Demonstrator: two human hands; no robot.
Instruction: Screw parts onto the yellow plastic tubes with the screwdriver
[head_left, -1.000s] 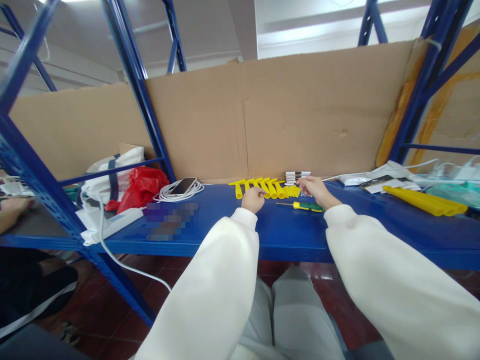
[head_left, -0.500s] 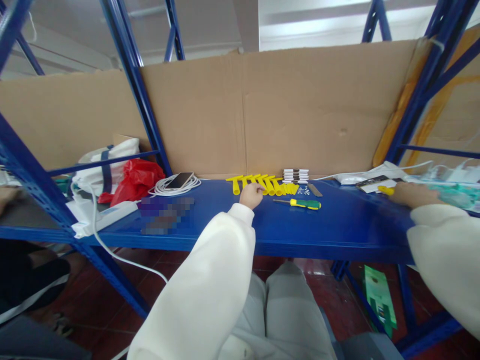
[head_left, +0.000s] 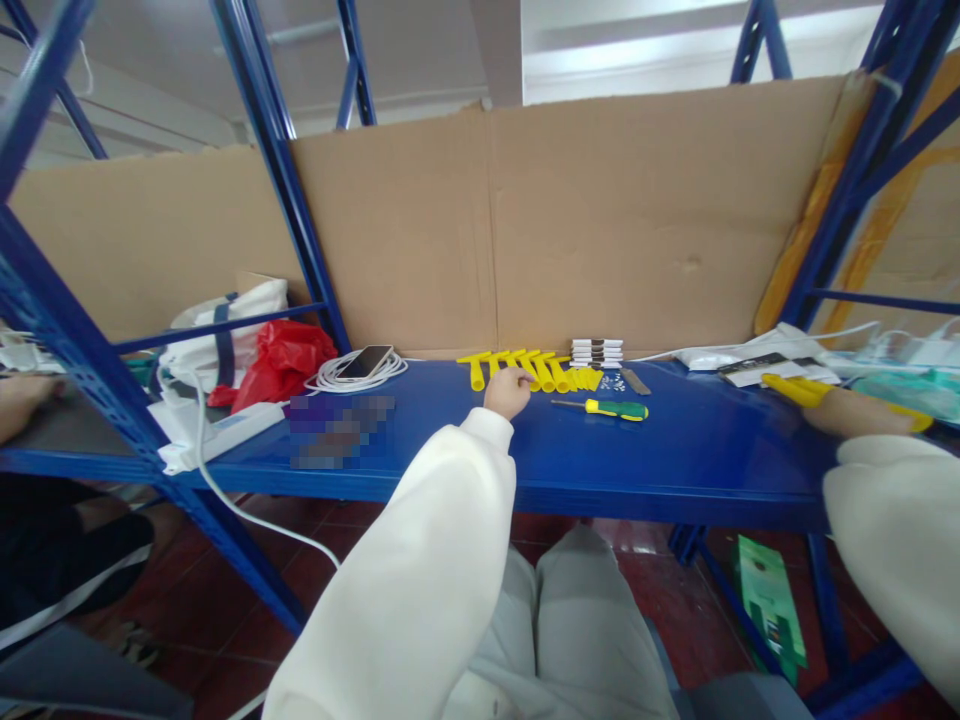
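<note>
A row of short yellow plastic T-shaped pieces [head_left: 536, 370] lies at the back of the blue shelf [head_left: 697, 450]. My left hand [head_left: 508, 392] rests curled in a loose fist at the near edge of that row, its fingertips against one piece. Far to the right, my right hand [head_left: 855, 412] lies closed over a bundle of long yellow tubes [head_left: 795, 388], whose ends stick out on both sides of the hand. A green and yellow screwdriver [head_left: 604, 408] lies between my hands, untouched.
A stack of small white and black parts [head_left: 596, 352], tiny screws [head_left: 611, 380] and a metal strip [head_left: 636, 381] sit behind the screwdriver. A phone on a coiled white cable [head_left: 366, 362], a red bag [head_left: 281, 362] and a power strip [head_left: 225, 435] lie left. Another person's hand [head_left: 22, 400] shows far left.
My right hand left the spot near the small stack, swept right across the shelf and closed over the long yellow tubes. My left hand stayed by the yellow row.
</note>
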